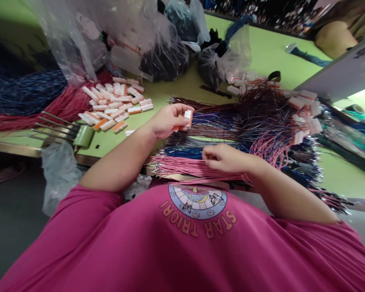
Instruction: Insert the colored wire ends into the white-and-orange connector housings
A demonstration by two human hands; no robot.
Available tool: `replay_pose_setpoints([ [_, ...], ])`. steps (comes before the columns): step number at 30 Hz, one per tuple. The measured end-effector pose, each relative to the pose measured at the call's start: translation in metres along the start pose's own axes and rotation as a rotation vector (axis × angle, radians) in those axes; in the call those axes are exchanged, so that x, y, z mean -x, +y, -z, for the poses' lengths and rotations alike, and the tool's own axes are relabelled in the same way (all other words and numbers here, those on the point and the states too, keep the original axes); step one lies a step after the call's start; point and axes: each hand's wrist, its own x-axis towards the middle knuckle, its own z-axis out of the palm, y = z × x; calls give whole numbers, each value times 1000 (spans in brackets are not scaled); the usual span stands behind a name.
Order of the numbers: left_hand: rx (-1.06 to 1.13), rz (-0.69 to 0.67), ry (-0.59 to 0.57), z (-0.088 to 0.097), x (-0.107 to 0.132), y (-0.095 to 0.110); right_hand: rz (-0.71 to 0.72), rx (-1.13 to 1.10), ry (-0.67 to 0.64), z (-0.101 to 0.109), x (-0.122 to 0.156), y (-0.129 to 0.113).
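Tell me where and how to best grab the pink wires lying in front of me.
Probably by the exposed stretch of the pink wires left of the right hand, coming from above, fingers closing across the strands. They run left to right, nearly parallel, and blue wires lie along their far side, so above looks easier than there.

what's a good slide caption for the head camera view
Left hand holds a white-and-orange connector; right hand is by pink wires.

The pink shirt (182,249) bears the upside-down words "STAR TRIORI".
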Motion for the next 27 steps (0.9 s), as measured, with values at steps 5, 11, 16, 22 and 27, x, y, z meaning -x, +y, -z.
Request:
replay_pose_setpoints([
  [5, -36, 43, -10, 1, 4, 7, 80, -37, -83, 25, 11, 4],
  [11, -2, 87, -12, -4, 7, 13, 142, -37, -112, 27, -3, -9],
  [16, 12, 81, -29, -2, 5, 9, 243, 15, -240, -1, -37, -53],
  [22, 42, 103, -33, -5, 7, 8, 364, -148, -118, -12, -53, -74],
  [27, 117, 115, -50, -7, 8, 7, 78, -196, 413, 4, -39, -24],
])
